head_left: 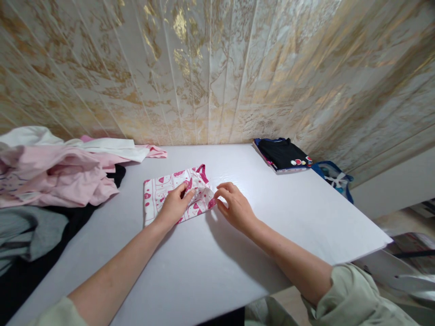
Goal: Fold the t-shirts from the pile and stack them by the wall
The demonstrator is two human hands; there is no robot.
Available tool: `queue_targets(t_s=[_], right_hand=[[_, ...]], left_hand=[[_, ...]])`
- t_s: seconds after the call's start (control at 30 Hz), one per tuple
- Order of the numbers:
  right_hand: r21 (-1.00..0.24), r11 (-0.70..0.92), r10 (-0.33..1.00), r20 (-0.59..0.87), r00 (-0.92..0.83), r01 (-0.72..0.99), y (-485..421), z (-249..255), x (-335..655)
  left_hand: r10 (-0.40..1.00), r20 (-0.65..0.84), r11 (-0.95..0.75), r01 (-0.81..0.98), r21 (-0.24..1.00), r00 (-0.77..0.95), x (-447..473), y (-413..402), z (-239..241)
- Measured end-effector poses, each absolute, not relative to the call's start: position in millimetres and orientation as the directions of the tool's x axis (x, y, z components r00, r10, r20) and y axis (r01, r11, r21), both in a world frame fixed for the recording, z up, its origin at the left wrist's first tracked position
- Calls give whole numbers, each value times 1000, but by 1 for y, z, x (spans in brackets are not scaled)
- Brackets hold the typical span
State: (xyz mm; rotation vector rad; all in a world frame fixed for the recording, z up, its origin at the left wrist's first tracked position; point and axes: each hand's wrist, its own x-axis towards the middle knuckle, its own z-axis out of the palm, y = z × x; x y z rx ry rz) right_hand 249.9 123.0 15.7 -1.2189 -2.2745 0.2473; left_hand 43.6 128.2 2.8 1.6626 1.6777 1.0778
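Note:
A white shirt with a pink print and a pink neckband lies folded into a rectangle on the white table. My left hand rests on its middle, thumb and forefinger pinching a bunched bit of the cloth. At the right edge of the shirt, my right hand has thumb and fingertips drawn together on a corner of the fabric. The cloth between the two hands is crumpled and slightly raised. What lies under my left palm is hidden.
Unfolded pink, white, grey and black clothes are heaped along the left side. A stack of folded clothes, black on top, sits at the back right. Beside it is a blue-edged clear bag. A patterned curtain hangs behind the table.

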Motion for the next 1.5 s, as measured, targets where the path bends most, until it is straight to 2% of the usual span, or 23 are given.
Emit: queue_targets(t_s=[0.1,0.27,0.33,0.4,0.5,0.6,0.7,0.8,0.9,1.07,1.23,1.4,1.5], right_hand=[[-328,612,785,365,-501,720,124,15,244],[-219,433,901,132,-413,874,132,9,241],[-237,406,914,110,-391,883,134,7,242],[-261,409,912,119,-392,874,134,8,243],[-272,434,900,169,-401,859,131,10,242],[-259,497,865,217,-452,828,132,10,237],[-218,593,804,208,-557,775,140,7,233],[-195,618,785,186,-590,761,151,5,229],[-224,560,828,182,-530,797,165,8,225],[-358,392,920,127,-371,847,188,12,214],[-312,308,951,131,-280,899,198,11,209],[-235,436,890,256,-377,869,184,13,208],[-192,550,827,263,-497,813,173,10,209]], left_hand=[[984,154,-84,550,831,-83,46,127,4],[981,140,-69,425,903,-138,40,128,4],[978,109,-56,283,958,-175,36,129,2],[980,49,-36,69,997,-194,32,130,-1],[980,-48,-2,-248,969,-196,29,130,-5],[976,-82,-3,-392,920,-200,28,130,-6],[974,-89,-10,-431,902,-208,28,129,-5],[967,-105,-10,-450,893,-230,29,128,-2],[965,-96,-23,-442,897,-243,29,126,0],[949,-20,-108,-383,917,-316,25,124,4],[941,-11,-142,-426,893,-338,19,125,5],[937,0,-158,-420,894,-350,17,125,10],[934,-5,-151,-407,901,-357,18,124,16]])
